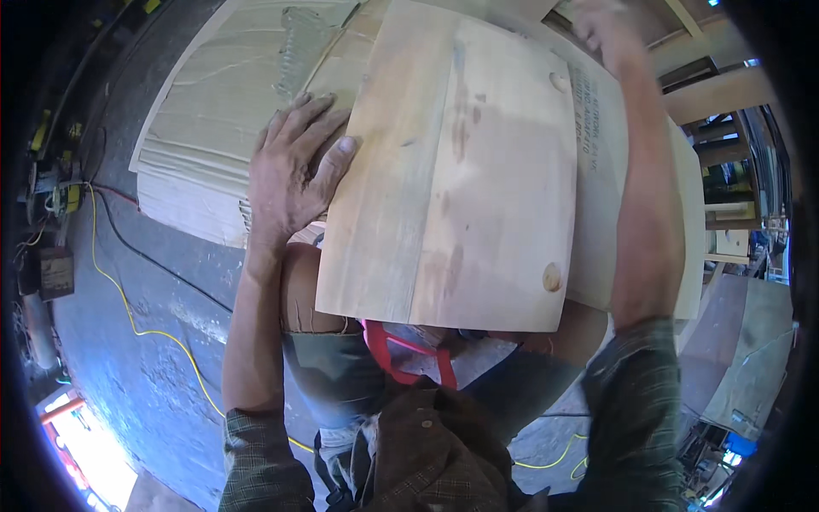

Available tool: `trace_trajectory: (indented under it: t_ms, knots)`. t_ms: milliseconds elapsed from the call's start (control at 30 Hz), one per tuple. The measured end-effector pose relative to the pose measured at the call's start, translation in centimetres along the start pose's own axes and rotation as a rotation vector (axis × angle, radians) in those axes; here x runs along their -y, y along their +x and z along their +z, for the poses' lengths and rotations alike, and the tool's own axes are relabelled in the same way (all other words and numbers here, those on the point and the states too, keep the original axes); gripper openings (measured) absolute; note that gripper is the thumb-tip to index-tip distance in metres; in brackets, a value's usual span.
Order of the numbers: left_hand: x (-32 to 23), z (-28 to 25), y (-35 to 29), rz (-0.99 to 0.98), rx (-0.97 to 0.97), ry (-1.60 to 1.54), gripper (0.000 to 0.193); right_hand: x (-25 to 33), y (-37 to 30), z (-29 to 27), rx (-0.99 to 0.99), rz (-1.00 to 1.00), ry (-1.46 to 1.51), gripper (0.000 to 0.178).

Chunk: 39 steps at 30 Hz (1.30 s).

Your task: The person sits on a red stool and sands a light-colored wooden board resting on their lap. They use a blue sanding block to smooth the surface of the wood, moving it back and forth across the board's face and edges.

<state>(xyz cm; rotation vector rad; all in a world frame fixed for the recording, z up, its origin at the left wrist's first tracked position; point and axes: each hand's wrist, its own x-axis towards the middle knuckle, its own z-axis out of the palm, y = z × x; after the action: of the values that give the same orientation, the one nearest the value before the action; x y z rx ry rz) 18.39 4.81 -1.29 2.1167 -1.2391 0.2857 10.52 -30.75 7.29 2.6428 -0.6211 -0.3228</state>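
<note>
A wide pale wooden board, with a lengthwise seam, several knots and reddish-brown stains, lies over cardboard in front of me, its near end above my knees. My left hand rests palm down at the board's left edge. Its fingers are stretched out over the brown cardboard, and the thumb touches or nearly touches the wood. My right hand is far off at the upper right, beyond the board's right edge. It is smeared by motion, so what its fingers do or hold does not show.
Printed cardboard sticks out under the board's right side. On the grey floor at left run a yellow cord and a dark cable. A red strap shows between my knees. Wooden framing stands at the far right.
</note>
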Motion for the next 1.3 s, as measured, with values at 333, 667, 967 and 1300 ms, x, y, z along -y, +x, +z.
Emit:
trace_trajectory:
  t_ms: [333,667,967,1300]
  knots:
    - [-0.4,0.5,0.6,-0.067,-0.027,-0.110,0.038,-14.9,-1.9,1.6,0.121,-0.204,1.696,0.026]
    - [0.6,0.2,-0.1,0.021,-0.034,-0.049,0.037,-9.4,-8.7,1.7,0.035,-0.248,1.340,0.014]
    - [2.8,-1.7,-0.4,0.052,0.139,-0.151,0.043,-10.1,-20.6,5.9,-0.162,-0.089,1.330,0.025]
    - [-7.7,-3.7,-9.5,-0.377,0.113,-0.303,0.053,-5.2,-26.0,5.8,0.070,0.022,0.615,0.016]
